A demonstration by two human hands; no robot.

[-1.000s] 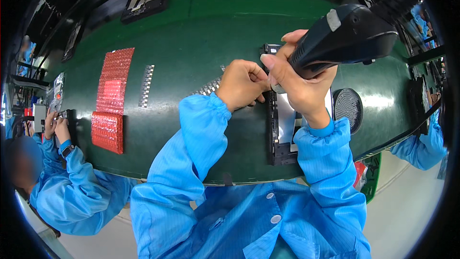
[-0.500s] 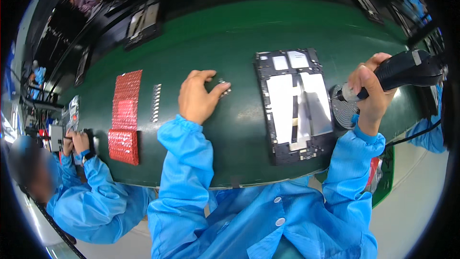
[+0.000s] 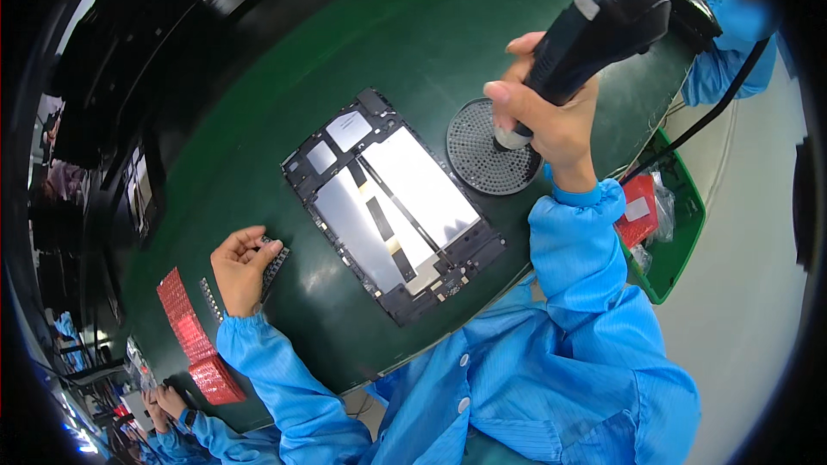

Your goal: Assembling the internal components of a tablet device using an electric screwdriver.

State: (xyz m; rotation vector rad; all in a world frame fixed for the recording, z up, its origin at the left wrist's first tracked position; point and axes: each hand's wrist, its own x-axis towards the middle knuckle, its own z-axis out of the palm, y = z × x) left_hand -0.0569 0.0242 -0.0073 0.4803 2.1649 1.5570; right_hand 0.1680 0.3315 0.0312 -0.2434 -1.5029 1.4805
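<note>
My right hand [image 3: 556, 120] is wrapped round a black electric screwdriver [image 3: 594, 39], whose pale nose points down at the round perforated screw tray [image 3: 479, 168]. Whether the bit touches the tray is hidden. On the left, my left hand [image 3: 239, 271] pinches a short strip of small metal parts [image 3: 275, 263] between thumb and fingers, low over the table. Between my hands lies an opened tablet [image 3: 405, 198], with silver battery panels, a dark frame and black flat cables showing.
Left of my left hand lie another strip of small parts [image 3: 211, 300] and a folded red bubble-wrap sheet [image 3: 185, 319]. A green bin [image 3: 685, 207] with red and clear bags stands at the right, near a black cable [image 3: 724, 103]. Co-workers' blue sleeves [image 3: 741, 43] show at the edges.
My view has turned, so the table appears rotated. My left thumb and fingers have come closer together on the strip. The screwdriver now stands over the screw tray, still in my right hand.
</note>
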